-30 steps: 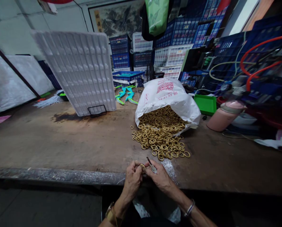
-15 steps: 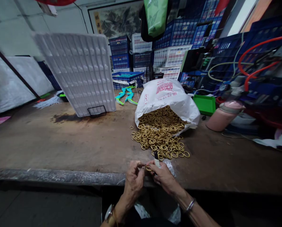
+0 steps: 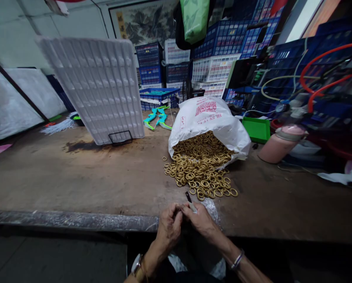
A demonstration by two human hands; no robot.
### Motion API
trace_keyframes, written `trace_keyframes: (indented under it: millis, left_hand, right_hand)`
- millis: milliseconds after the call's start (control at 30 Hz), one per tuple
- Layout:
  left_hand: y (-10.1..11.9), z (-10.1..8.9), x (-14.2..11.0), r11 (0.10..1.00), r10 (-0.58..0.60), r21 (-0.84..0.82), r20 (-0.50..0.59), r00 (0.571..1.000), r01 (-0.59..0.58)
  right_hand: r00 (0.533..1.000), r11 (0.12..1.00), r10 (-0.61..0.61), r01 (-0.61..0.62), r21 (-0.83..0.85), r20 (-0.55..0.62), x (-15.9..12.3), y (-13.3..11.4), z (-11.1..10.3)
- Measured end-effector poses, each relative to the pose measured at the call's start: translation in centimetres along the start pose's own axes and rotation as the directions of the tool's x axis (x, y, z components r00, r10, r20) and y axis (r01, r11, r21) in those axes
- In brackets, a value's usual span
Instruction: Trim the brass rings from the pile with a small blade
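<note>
Brown, worn desk spans the frame, with a pale wall and stacked plastic crates behind it. At the lower centre, over the desk's near edge, both hands meet at the fingertips. The right hand grasps a small knife, its dark blade angled up and to the left. The left hand has its fingers curled closed, the thumb pressed beside them; whether anything is pinched where the hands meet cannot be seen. A watch sits on the left wrist, a bracelet on the right.

Just beyond the knife, right of centre, loose gold rings lie heaped on the desk, spreading from the open mouth of a white sack with red print, which lies on its side with more rings within. Left of it, behind, are turquoise and lime toy bows, with a blue basket at the back. Upper left, a ribbed translucent plastic sheet leans upright by a black wire stand. Right of the sack are a green tray and a tilted pink bottle. Red hoses loop at the upper right; a framed landscape picture hangs top centre.
</note>
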State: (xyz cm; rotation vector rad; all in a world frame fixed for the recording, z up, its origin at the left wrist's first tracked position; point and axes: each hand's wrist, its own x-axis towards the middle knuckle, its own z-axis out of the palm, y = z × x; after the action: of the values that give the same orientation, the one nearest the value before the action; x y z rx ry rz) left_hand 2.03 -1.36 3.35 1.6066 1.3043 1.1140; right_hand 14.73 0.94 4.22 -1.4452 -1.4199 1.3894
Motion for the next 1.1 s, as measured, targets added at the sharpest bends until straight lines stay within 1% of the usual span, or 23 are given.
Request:
trace_keyframes:
  millis: [67,133,233,333,433,533,600,667,700,767,833,933,1100]
  left_hand:
    - [-0.1,0.0,0.0,1.000,-0.004,0.014,-0.013,1.000,0.004]
    - [-0.1,-0.1,0.1,1.000,-0.010,-0.004,-0.003,1.000,0.010]
    - [0.2,-0.1,0.1,0.998,-0.030,-0.056,0.027,0.999,0.031]
    - [0.4,0.1,0.2,0.983,-0.078,-0.160,0.074,0.994,0.089]
    - [0.5,0.3,0.2,0.957,-0.115,-0.254,0.110,0.987,0.140]
    - [0.4,0.5,0.1,0.952,-0.128,-0.268,0.099,0.987,0.151]
    - [0.3,0.6,0.1,0.953,-0.136,-0.263,0.076,0.988,0.151]
    - [0.1,0.6,0.0,0.958,-0.132,-0.250,0.057,0.990,0.142]
    - [0.1,0.6,0.1,0.962,-0.125,-0.237,0.052,0.991,0.134]
    - [-0.1,0.5,0.1,0.971,-0.113,-0.204,0.048,0.992,0.120]
    - [-0.1,0.5,0.1,0.977,-0.111,-0.178,0.043,0.993,0.117]
    - [0.0,0.5,0.3,0.976,-0.114,-0.183,0.041,0.993,0.120]
    - [0.3,0.6,0.5,0.960,-0.123,-0.245,0.066,0.990,0.135]
  right_hand:
    - [0.999,0.996,-0.053,0.052,-0.077,-0.011,0.2,0.2,0.1]
    - [0.999,0.998,-0.033,0.032,-0.059,-0.006,0.3,0.5,0.2]
    - [0.998,0.997,0.057,-0.058,0.052,0.022,0.2,0.7,0.3]
    - [0.987,0.966,0.141,-0.155,0.208,0.081,-0.3,0.3,0.2]
    - [0.974,0.918,0.162,-0.207,0.338,0.158,-0.6,-0.4,-0.2]
    - [0.970,0.897,0.162,-0.222,0.382,0.182,-0.7,-0.7,-0.3]
    - [0.971,0.908,0.171,-0.221,0.357,0.166,-0.6,-0.6,-0.2]
    - [0.981,0.943,0.160,-0.185,0.276,0.108,-0.3,-0.2,-0.1]
    - [0.989,0.966,0.134,-0.146,0.214,0.066,-0.2,-0.1,0.0]
    - [0.999,0.997,0.045,-0.043,0.064,-0.024,0.1,0.2,0.2]
    - [0.997,0.998,-0.042,0.039,-0.046,-0.068,0.3,0.2,0.2]
    - [0.995,0.994,-0.083,0.079,-0.071,-0.051,0.4,0.2,0.1]
    - [0.998,0.998,-0.046,0.044,-0.033,-0.043,0.4,0.5,0.0]
